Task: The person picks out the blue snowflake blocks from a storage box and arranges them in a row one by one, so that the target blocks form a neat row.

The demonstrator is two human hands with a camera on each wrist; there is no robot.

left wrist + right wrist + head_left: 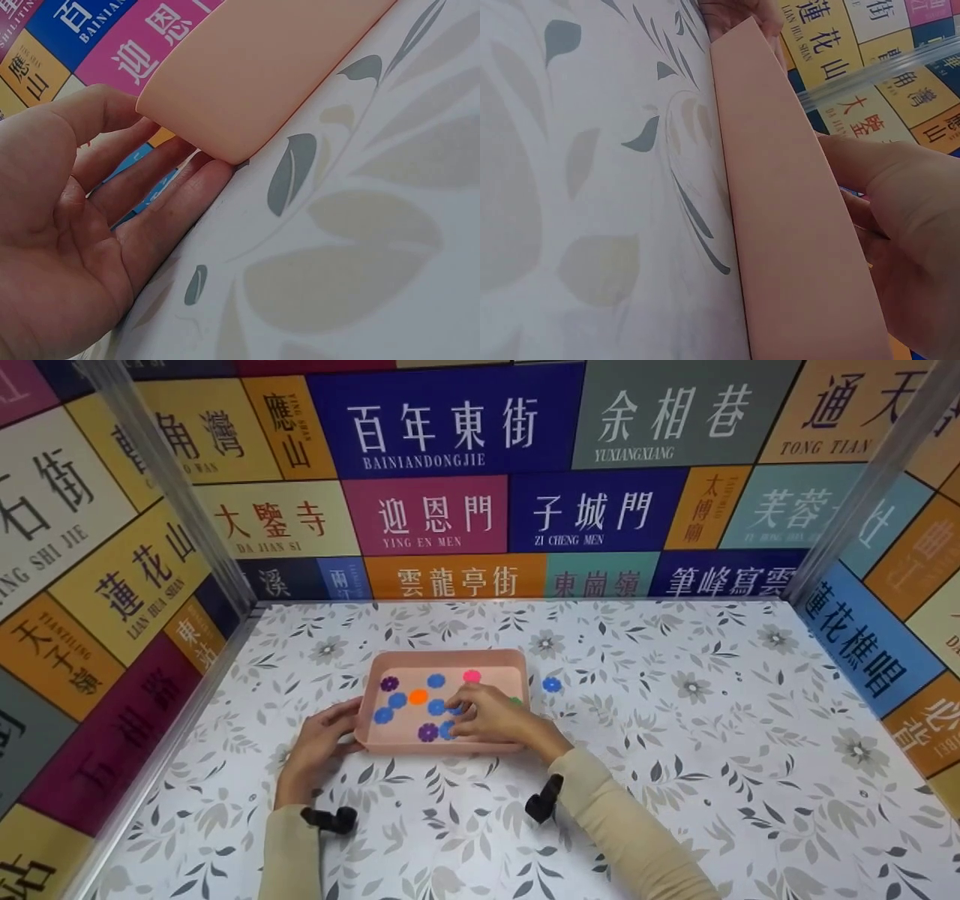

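A shallow pink tray (435, 748) stands on the table with small flower-shaped pieces in it: several blue ones, a dark purple piece (389, 684), a purple piece (428, 732), an orange piece (418, 697) and a pink piece (472, 677). My left hand (316, 742) touches the tray's left end, its fingers extended against the outer wall (225, 82). Over the front wall reaches my right hand (495, 716), bent fingers down among blue pieces, thumb and forefinger apart. In the right wrist view the wall (787, 202) hides its fingertips. A bit of green shows beside that hand.
One blue flower piece (552, 684) lies on the table outside the tray, to its right. A white leaf-patterned cover (675, 750) spreads over the tabletop. Panels with street names (442, 420) close off the back and both sides. Each wrist bears a small black camera (541, 802).
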